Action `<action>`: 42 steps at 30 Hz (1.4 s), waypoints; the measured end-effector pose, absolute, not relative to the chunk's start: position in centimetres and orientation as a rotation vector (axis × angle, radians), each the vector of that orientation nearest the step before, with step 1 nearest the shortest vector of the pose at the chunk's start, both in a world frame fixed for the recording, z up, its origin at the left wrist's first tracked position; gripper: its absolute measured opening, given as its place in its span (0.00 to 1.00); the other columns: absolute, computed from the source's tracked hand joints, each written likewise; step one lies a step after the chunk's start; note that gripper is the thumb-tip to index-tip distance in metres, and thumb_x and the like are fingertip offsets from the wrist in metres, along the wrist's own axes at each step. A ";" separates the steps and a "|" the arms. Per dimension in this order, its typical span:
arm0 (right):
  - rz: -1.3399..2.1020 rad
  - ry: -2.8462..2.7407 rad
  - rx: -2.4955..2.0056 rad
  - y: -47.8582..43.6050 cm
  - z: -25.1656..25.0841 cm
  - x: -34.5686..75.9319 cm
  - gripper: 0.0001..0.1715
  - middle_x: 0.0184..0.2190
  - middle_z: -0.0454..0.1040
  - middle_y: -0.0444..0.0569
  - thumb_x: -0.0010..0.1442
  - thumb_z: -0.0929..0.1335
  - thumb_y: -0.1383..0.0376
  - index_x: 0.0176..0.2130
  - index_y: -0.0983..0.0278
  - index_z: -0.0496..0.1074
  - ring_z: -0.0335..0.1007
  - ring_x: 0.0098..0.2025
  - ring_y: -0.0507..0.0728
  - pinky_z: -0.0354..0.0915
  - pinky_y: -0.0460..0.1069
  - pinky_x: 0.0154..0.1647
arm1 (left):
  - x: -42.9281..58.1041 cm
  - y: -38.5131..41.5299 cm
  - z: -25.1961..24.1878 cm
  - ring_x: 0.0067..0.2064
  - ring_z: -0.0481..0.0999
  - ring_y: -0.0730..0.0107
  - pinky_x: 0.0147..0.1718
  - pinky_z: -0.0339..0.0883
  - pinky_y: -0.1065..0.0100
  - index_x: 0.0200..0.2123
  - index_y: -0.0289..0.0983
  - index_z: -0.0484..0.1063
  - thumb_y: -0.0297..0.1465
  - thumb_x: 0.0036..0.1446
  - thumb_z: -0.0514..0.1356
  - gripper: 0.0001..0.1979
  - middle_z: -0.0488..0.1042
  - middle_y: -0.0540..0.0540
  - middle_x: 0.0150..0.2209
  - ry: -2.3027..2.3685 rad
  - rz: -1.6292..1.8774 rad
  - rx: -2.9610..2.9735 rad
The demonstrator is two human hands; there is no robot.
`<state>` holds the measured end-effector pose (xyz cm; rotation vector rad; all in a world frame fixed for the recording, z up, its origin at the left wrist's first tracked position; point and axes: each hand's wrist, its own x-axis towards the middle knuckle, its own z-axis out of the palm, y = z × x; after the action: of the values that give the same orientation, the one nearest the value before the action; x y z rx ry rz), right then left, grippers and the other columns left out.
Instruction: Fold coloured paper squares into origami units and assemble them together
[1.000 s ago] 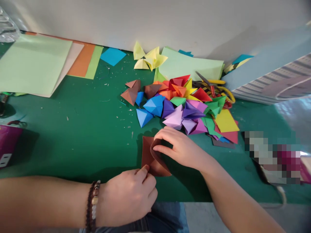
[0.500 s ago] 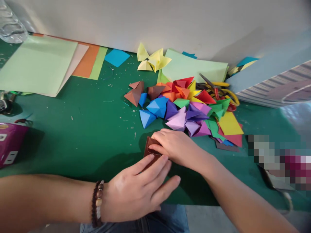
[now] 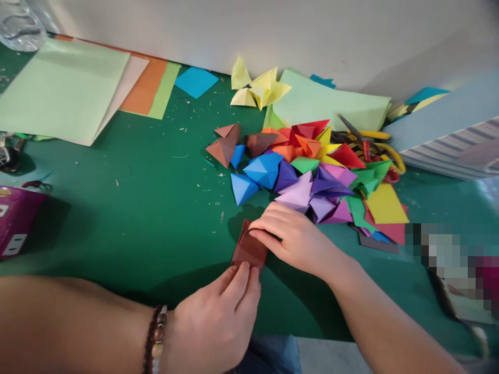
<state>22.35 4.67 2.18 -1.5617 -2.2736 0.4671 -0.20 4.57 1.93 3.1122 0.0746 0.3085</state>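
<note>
Your left fingers (image 3: pixel 241 272) are bunched together, tips clamped on the near edge of the brown paper (image 3: pixel 249 249). The thumb's tucked out of sight behind them. Your right fingers (image 3: pixel 265 228) are curled down over the far edge, gripping the flap where it's bent over in a soft curve. So both your left hand (image 3: pixel 218 322) and right hand (image 3: pixel 296 239) have hold of that one sheet, and it's lying on the green tabletop (image 3: pixel 136 218) right in front of you, near the front edge.

There's a beaded bracelet (image 3: pixel 156 337) on your left wrist. Just past your right hand is the pile of folded paper pieces (image 3: pixel 312 166) in all colours, with a blue pyramid (image 3: pixel 241 187) closest to the brown sheet. A pair of scissors (image 3: pixel 370 140) with yellow handles lies at the back of the pile. Some yellow folded pieces (image 3: pixel 259 88) sit by the wall, flat sheets (image 3: pixel 58 88) are stacked far left, and a purple box (image 3: pixel 15 221) is at the left edge.
</note>
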 end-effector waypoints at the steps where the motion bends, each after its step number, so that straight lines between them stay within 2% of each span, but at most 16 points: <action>1: 0.447 -2.269 -1.541 4.7 2.0 22.3 0.11 0.30 0.76 0.49 0.65 0.62 0.66 0.34 0.63 0.73 0.66 0.35 0.56 0.65 0.52 0.37 | -0.2 4.5 1.9 0.57 0.68 0.49 0.58 0.57 0.54 0.53 0.21 0.68 0.32 0.63 0.49 0.22 0.69 0.32 0.56 0.099 0.298 3.102; 11: 0.315 -2.228 -1.576 4.6 1.2 21.6 0.09 0.31 0.76 0.47 0.64 0.63 0.69 0.35 0.64 0.72 0.68 0.34 0.54 0.65 0.50 0.36 | -0.3 3.6 2.3 0.58 0.69 0.61 0.53 0.63 0.66 0.58 0.23 0.63 0.28 0.63 0.47 0.22 0.68 0.37 0.58 0.361 0.205 3.025; 14: 0.301 -2.230 -1.588 4.6 1.1 21.4 0.08 0.31 0.75 0.47 0.64 0.63 0.69 0.35 0.65 0.72 0.68 0.34 0.55 0.65 0.51 0.37 | -0.3 3.6 2.3 0.57 0.70 0.58 0.53 0.64 0.63 0.55 0.25 0.67 0.29 0.62 0.49 0.21 0.67 0.38 0.59 0.328 0.269 3.054; 18: 0.308 -2.240 -1.606 4.5 1.1 21.1 0.08 0.30 0.74 0.48 0.64 0.62 0.70 0.35 0.65 0.70 0.67 0.34 0.55 0.65 0.51 0.36 | -0.3 3.7 2.0 0.56 0.71 0.52 0.52 0.63 0.58 0.48 0.25 0.72 0.30 0.62 0.50 0.18 0.71 0.34 0.55 0.234 0.292 3.119; 28: 0.260 -2.279 -1.614 4.3 1.3 20.9 0.08 0.32 0.75 0.48 0.65 0.61 0.71 0.37 0.65 0.69 0.68 0.34 0.56 0.65 0.51 0.37 | -0.1 3.6 2.0 0.55 0.72 0.50 0.53 0.58 0.54 0.42 0.27 0.73 0.31 0.61 0.51 0.15 0.72 0.32 0.54 0.249 0.317 3.109; 36: 0.231 -2.302 -1.644 4.2 1.3 20.7 0.10 0.31 0.74 0.51 0.65 0.61 0.71 0.35 0.66 0.69 0.68 0.34 0.57 0.65 0.52 0.34 | 0.0 3.4 1.9 0.55 0.73 0.53 0.53 0.57 0.55 0.43 0.27 0.73 0.29 0.61 0.50 0.15 0.74 0.35 0.52 0.307 0.308 3.140; 42: 0.232 -2.329 -1.664 4.1 1.4 20.6 0.11 0.31 0.73 0.51 0.66 0.60 0.70 0.34 0.66 0.69 0.67 0.34 0.57 0.64 0.52 0.34 | 0.0 3.3 1.8 0.55 0.72 0.53 0.54 0.56 0.54 0.48 0.26 0.72 0.27 0.62 0.47 0.19 0.74 0.35 0.52 0.328 0.315 3.150</action>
<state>20.63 4.11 1.45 -1.6643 -2.3287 0.2322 -0.04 3.30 1.78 3.1496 0.3276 0.3146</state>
